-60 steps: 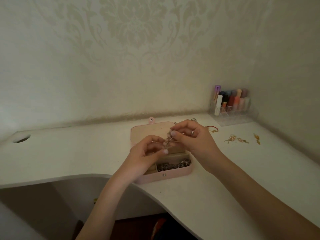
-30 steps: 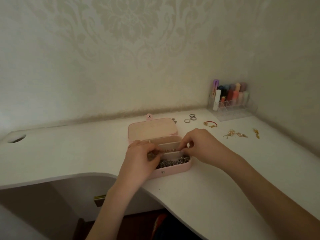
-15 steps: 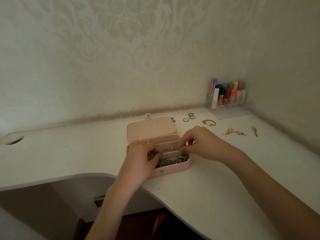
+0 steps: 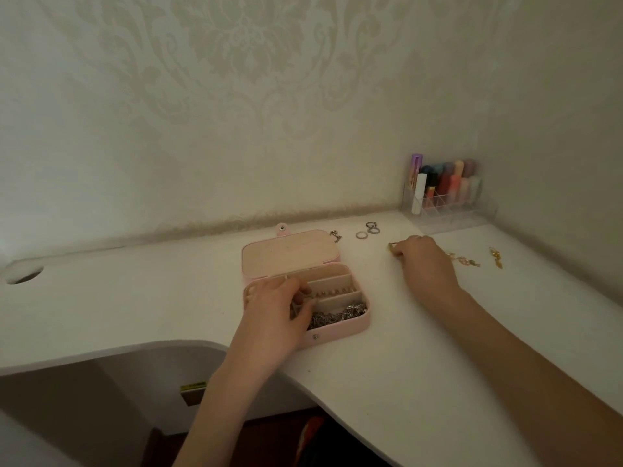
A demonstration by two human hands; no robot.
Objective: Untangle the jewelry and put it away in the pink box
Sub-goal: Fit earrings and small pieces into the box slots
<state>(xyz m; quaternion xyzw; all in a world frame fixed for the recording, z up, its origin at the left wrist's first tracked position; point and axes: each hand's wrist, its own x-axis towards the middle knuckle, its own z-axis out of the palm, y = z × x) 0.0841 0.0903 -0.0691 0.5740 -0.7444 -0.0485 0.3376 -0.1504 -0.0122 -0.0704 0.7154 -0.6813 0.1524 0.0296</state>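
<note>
Right hand (image 4: 423, 256), right of centre, pinches a gold piece (image 4: 392, 247) off the desk; lift it slowly, clear of snags, toward the pink box (image 4: 340, 326) mid-frame, where the left hand (image 4: 274, 306) rests, fingers curled

We cannot see the left part of the pink box (image 4: 340, 326), because the left hand (image 4: 273, 318) covers it, fingertips included. The right hand (image 4: 423, 261) hides most of the small gold piece (image 4: 391, 246) at its fingers, so we cannot tell whether it is gripped. The gold chain (image 4: 467, 261) is partly behind that hand. The tubes in the clear organizer (image 4: 451, 214) are blurred.
</note>
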